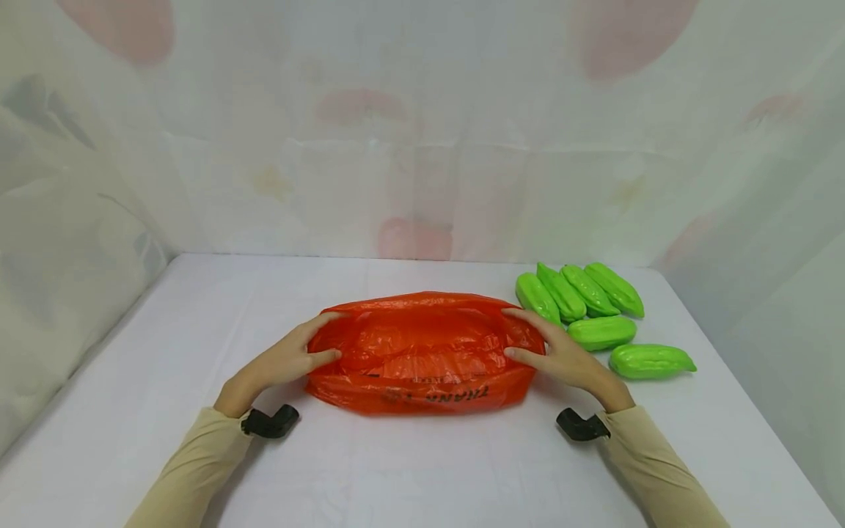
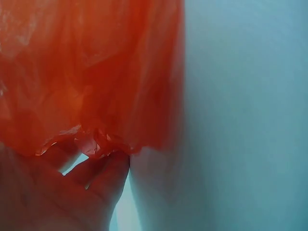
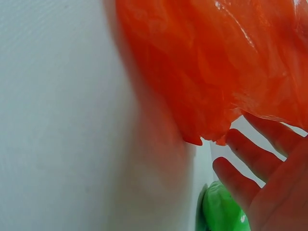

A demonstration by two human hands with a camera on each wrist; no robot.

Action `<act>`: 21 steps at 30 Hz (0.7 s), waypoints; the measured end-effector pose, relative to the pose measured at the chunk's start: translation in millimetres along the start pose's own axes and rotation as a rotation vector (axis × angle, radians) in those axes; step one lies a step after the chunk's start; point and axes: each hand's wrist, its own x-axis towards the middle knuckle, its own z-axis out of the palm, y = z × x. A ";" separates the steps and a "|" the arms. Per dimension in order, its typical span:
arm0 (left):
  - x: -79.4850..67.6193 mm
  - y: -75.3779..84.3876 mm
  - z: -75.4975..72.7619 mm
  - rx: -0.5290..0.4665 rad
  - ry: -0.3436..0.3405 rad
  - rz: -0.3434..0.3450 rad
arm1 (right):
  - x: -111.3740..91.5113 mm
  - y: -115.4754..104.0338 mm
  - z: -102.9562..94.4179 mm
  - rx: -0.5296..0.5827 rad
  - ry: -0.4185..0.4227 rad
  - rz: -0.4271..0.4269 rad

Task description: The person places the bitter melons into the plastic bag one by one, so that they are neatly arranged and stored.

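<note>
A red plastic bag (image 1: 429,352) with dark printed letters lies in the middle of the white table, its mouth spread wide and facing up. At the bag's left end my left hand (image 1: 290,359) has thumb and forefinger held apart over the mouth. My right hand (image 1: 561,356) mirrors it at the right end, thumb and forefinger also apart inside the rim. In the left wrist view, other left fingers (image 2: 110,175) touch the bag's crumpled edge from outside. The right wrist view has straight, spread fingers (image 3: 257,156) right beside the bag's torn-looking edge.
Several bright green, elongated, ridged vegetables (image 1: 602,332) lie at the back right of the table (image 1: 396,469), just past my right hand. Pale cloth walls (image 1: 422,183) with faint red patches enclose the back and sides. A black wrist mount (image 1: 271,423) sits on each sleeve.
</note>
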 end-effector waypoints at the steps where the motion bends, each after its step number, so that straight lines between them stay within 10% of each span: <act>1: -0.3 -0.6 1.2 0.011 0.011 0.005 | -0.3 0.4 0.1 -0.001 0.001 -0.003; 21: -7.5 1.6 -4.3 -0.026 0.005 0.034 | -4.0 -8.4 -7.5 0.013 0.070 -0.087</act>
